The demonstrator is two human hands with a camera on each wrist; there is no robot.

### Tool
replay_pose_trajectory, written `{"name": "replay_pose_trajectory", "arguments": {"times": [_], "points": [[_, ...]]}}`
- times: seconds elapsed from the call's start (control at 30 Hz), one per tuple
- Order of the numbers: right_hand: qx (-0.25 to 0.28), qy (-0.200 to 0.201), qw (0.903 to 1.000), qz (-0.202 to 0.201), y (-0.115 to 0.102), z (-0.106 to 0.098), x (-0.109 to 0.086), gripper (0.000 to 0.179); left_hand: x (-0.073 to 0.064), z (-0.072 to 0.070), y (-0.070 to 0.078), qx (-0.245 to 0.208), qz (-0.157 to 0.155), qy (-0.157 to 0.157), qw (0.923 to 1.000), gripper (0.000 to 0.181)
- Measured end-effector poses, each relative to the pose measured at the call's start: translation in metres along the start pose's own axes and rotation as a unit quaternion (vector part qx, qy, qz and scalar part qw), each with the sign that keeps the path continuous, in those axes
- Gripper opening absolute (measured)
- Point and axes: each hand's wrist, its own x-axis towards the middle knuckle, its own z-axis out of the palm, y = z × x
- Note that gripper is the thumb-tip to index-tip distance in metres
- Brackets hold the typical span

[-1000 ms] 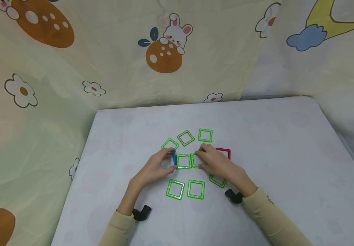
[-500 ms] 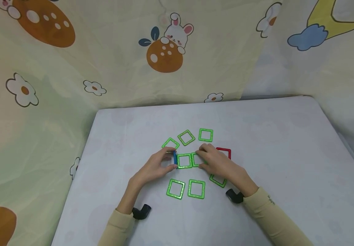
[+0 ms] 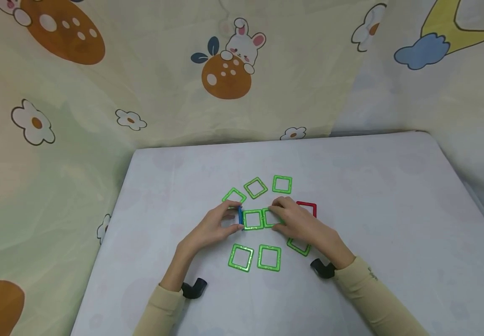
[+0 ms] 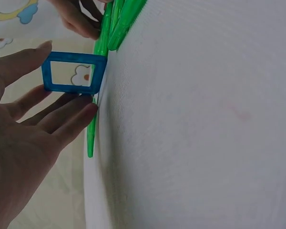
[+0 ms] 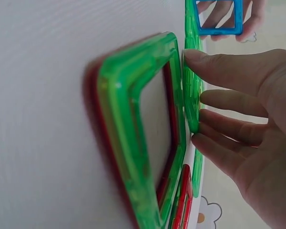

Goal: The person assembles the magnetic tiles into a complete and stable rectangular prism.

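Pinching blue square (image 4: pixel 76 58) edgewise, room leftward.

Screened-off work station, room type indeterminate: cartoon-print fabric (image 3: pixel 162 70) hangs behind and along both sides of pale, cloth-covered desk (image 3: pixel 384 200).

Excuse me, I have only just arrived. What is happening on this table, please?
Someone is handling small square frames on a table. The left grip holds a blue frame upright, at the left end of two flat green frames lying side by side. The right grip holds the farther right frame of that pair. Other green frames and a red frame lie around them.
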Motion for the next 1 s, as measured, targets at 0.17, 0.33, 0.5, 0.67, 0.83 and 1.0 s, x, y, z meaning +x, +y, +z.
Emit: {"name": "replay_pose_trajectory", "arguments": {"times": [0.17, 0.33, 0.5, 0.67, 0.83, 1.0], "points": [[0.003, 0.003, 1.0, -0.001, 0.0, -0.001, -0.001, 0.058, 0.0, 0.0, 0.001, -0.001, -0.004, 0.001, 1.0, 0.06], [0.006, 0.012, 0.9999, -0.001, 0.001, -0.001, -0.003, 0.057, 0.0, -0.001, 0.002, -0.002, -0.002, 0.002, 1.0, 0.06], [0.007, 0.017, 0.9998, 0.007, 0.004, -0.002, -0.006, 0.057, -0.001, -0.001, 0.002, -0.01, 0.003, 0.003, 0.9999, 0.06], [0.02, 0.019, 0.9995, 0.013, 0.007, -0.005, -0.011, 0.056, 0.0, 0.0, 0.001, -0.022, 0.003, 0.001, 0.9998, 0.06], [0.033, 0.025, 0.999, 0.018, 0.011, -0.01, -0.017, 0.056, -0.001, 0.0, -0.001, -0.024, 0.0, 0.002, 0.9997, 0.059], [0.035, 0.05, 0.9979, 0.023, 0.018, -0.015, -0.023, 0.055, 0.0, 0.0, -0.001, -0.027, 0.001, 0.003, 0.9996, 0.059]]}}
